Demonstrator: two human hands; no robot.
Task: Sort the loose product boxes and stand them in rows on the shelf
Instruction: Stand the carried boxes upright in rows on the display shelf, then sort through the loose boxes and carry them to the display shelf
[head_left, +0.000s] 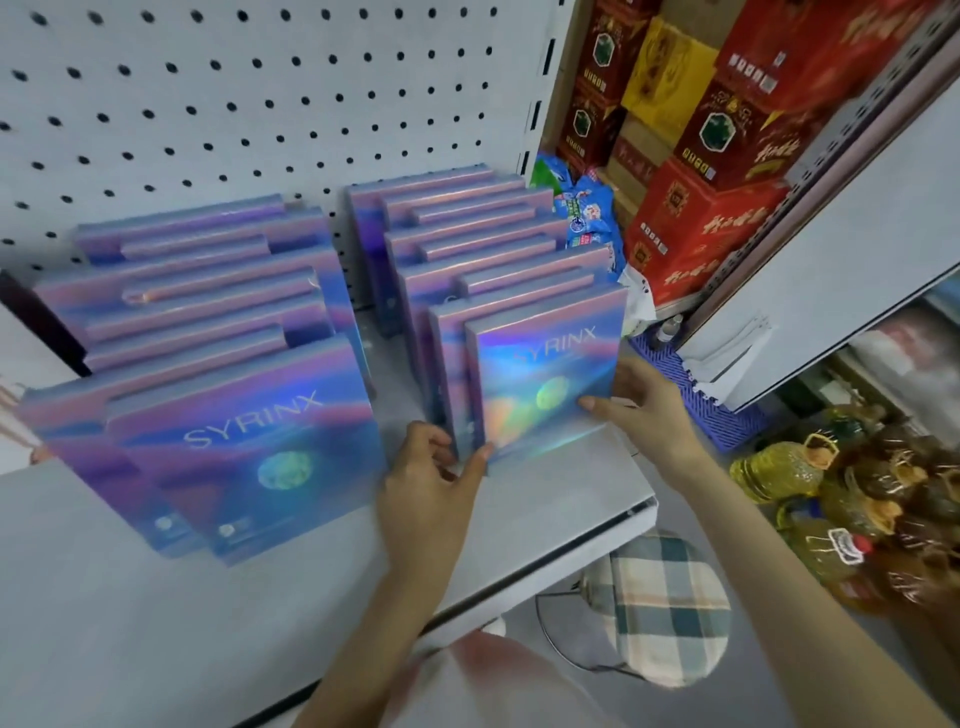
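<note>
- Two rows of holographic purple-blue SYRINX boxes (249, 447) stand on the grey metal shelf (571, 499). The front box (545, 379) of the right row sits near the shelf's right edge.
- The left hand (431, 483) pinches its lower left corner; the right hand (639, 400) grips its right edge, thumb on the face.
- Risk: the glossy film looks slick — let go early and the box may slide off the front edge.
- Risk: push back too hard and the uneven row behind could topple toward the white pegboard (260, 104).
</note>
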